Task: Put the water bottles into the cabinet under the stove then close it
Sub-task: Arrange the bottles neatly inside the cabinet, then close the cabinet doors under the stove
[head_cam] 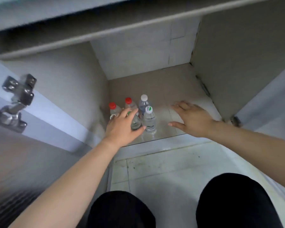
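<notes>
Inside the open cabinet [155, 83], the left hand [122, 127] wraps a clear plastic bottle [136, 122] among four capped bottles; the right hand [192, 119] hovers splayed, empty.

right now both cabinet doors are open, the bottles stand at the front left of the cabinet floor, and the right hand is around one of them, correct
Not quite: the head view shows the left hand around a bottle, while the right hand hovers open beside the group, touching none. The doors are open and the bottles stand at the front left of the cabinet floor.

Pale tiled floor [171, 168], scuffed; grey countertop edge [72, 7] above, blurred, perhaps stone.
</notes>
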Tool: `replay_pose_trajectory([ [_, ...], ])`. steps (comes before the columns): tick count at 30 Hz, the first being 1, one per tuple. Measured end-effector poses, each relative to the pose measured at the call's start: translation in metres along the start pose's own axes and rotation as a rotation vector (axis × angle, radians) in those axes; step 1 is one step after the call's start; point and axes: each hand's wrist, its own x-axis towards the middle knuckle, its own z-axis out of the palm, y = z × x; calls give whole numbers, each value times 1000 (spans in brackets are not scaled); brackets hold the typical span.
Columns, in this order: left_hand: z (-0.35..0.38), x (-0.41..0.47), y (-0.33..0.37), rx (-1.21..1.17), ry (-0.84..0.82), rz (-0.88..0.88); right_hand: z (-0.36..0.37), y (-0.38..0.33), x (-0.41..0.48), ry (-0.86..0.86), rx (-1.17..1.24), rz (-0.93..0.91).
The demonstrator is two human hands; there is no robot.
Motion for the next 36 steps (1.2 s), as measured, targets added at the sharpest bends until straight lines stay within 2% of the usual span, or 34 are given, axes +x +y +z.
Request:
replay_pose_trajectory([
  [4, -71, -45, 41, 19, -45, 29, -69, -34, -76, -99, 60, 134],
  [9, -183, -108, 77, 10, -115, 71, -180, -89, -158, -141, 124, 211],
  [15, -349, -186, 107, -27, -134, 155, -310, -175, -250, -136, 251, 328],
  [19, -428, -231, 104, -40, -108, 169, -367, -220, -296, -100, 272, 345],
  [23, -457, -270, 88, -22, -48, 174, -391, -251, -318, -47, 254, 307],
  [30, -472, -354, 55, -28, -2, 68, -388, -314, -330, -7, 336, 199],
  [36, -486, -373, 0, -10, 32, 89, -390, -373, -314, 27, 358, 210],
])
